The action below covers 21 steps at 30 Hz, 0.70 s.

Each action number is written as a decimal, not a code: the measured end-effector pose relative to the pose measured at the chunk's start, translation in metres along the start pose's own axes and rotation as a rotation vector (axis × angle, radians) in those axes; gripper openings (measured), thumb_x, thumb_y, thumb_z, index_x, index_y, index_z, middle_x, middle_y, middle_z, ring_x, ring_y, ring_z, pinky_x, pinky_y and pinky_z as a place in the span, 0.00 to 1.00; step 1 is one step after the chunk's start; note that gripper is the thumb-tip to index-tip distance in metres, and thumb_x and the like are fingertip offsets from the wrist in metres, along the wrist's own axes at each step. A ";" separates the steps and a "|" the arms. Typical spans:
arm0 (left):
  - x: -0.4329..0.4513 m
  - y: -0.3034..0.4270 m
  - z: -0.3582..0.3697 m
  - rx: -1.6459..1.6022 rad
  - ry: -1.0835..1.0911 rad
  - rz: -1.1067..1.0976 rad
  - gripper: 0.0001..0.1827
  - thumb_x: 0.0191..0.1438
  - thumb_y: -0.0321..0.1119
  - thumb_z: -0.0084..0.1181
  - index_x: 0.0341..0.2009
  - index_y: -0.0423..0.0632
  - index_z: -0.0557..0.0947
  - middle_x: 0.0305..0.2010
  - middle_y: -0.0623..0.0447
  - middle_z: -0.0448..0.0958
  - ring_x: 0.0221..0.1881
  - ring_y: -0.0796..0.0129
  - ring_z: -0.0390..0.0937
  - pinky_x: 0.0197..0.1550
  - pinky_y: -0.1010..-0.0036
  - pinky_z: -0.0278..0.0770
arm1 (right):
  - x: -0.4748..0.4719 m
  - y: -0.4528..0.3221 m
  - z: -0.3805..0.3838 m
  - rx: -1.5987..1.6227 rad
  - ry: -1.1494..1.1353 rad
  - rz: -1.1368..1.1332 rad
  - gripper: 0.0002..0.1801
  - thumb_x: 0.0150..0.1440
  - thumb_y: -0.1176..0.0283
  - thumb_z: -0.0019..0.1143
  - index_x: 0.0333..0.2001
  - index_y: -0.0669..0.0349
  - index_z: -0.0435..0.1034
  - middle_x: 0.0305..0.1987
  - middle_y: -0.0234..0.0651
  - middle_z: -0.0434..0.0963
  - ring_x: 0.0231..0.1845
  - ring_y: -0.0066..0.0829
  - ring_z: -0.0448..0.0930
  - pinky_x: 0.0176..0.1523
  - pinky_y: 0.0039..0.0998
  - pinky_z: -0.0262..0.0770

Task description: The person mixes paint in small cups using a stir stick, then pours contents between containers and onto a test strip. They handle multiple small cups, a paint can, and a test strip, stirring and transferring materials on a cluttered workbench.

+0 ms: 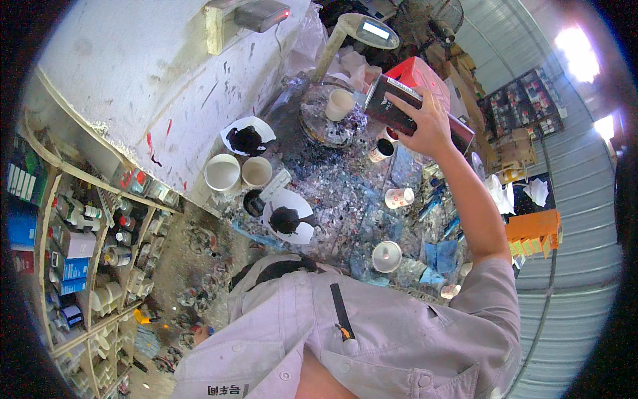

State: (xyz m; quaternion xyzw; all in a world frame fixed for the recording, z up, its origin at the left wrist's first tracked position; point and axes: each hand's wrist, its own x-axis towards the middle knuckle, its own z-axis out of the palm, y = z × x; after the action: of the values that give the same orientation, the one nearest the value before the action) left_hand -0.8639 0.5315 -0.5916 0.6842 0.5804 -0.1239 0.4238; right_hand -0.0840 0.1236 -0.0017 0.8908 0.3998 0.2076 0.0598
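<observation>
My right hand (429, 122) grips a dark rectangular metal can (394, 107) from above, tilted with its left end beside a pale cup (340, 105). The cup stands on the paint-crusted round platform (314, 124) of a weighing scale, whose lit display (375, 31) sits on a post behind. Whether liquid leaves the can is not clear. A small part of my left hand (201, 335) shows low at the left, past my shirt; its fingers are mostly hidden, with something blue beside them. A red plastic container (421, 80) stands behind the can.
White paper strainers with black contents (244, 140) (285, 219) rest near two pale tubs (222, 172) (256, 172). A cup with dark contents (384, 148), a white cup (398, 198) and a lidded tub (387, 257) stand on the paint-covered bench. Shelves (92, 324) hold bottles at left.
</observation>
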 end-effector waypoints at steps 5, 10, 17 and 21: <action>0.002 -0.010 0.006 0.183 0.035 0.044 0.25 0.58 0.55 0.62 0.35 0.42 0.87 0.27 0.45 0.81 0.34 0.56 0.79 0.41 0.55 0.74 | 0.001 0.000 0.002 -0.025 0.000 -0.026 0.47 0.42 0.62 0.74 0.69 0.25 0.70 0.66 0.48 0.68 0.66 0.52 0.72 0.67 0.51 0.71; -0.010 -0.003 0.008 -0.089 -0.004 -0.095 0.23 0.58 0.52 0.64 0.34 0.42 0.87 0.25 0.47 0.82 0.26 0.59 0.79 0.34 0.58 0.75 | -0.001 0.001 0.005 -0.023 0.014 -0.006 0.47 0.42 0.61 0.75 0.69 0.24 0.70 0.65 0.48 0.69 0.66 0.52 0.72 0.68 0.51 0.71; -0.004 0.020 0.006 -0.497 -0.121 -0.114 0.12 0.64 0.41 0.64 0.36 0.45 0.85 0.23 0.54 0.79 0.20 0.71 0.75 0.23 0.73 0.71 | -0.007 0.001 0.008 -0.008 0.040 0.018 0.47 0.42 0.61 0.75 0.69 0.25 0.70 0.63 0.47 0.70 0.65 0.51 0.73 0.67 0.51 0.72; -0.006 0.068 -0.003 -0.651 -0.129 0.061 0.12 0.66 0.41 0.62 0.40 0.44 0.82 0.25 0.55 0.78 0.20 0.72 0.74 0.22 0.74 0.71 | -0.009 0.004 0.009 0.031 0.040 0.061 0.48 0.41 0.61 0.76 0.70 0.25 0.69 0.63 0.47 0.70 0.64 0.52 0.73 0.67 0.51 0.72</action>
State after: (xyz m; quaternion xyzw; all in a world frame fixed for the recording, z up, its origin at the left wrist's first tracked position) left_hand -0.8059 0.5314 -0.5562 0.5209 0.5408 0.0377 0.6594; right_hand -0.0830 0.1144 -0.0120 0.8989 0.3770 0.2211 0.0316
